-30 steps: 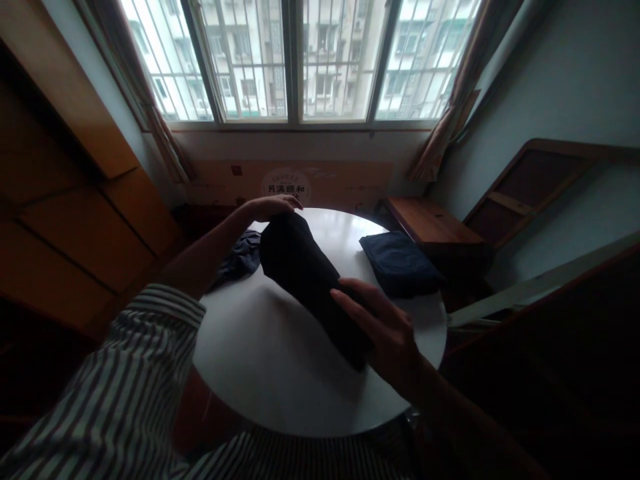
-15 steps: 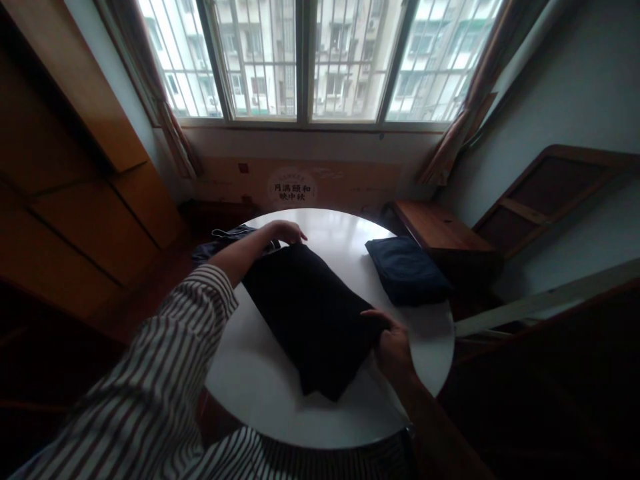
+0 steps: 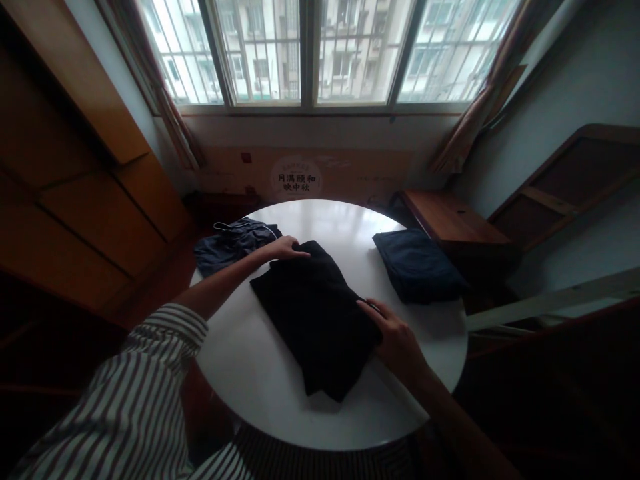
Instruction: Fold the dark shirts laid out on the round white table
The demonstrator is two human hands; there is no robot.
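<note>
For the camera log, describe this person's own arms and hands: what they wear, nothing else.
The left arm wears a loose white shirt sleeve with dark stripes, ending partway along the left forearm. The left hand and right hand are bare, with no ring or watch showing. The right forearm shows bare; anything further up it is lost in shadow.

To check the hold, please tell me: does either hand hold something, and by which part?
No grip shows: the left hand rests on the far edge of the folded black cloth, the right hand on its right side.

Folded navy garment [image 3: 415,267], rumpled blue-grey garment [image 3: 235,245], round white table [image 3: 235,380], barred window [image 3: 350,53]
</note>
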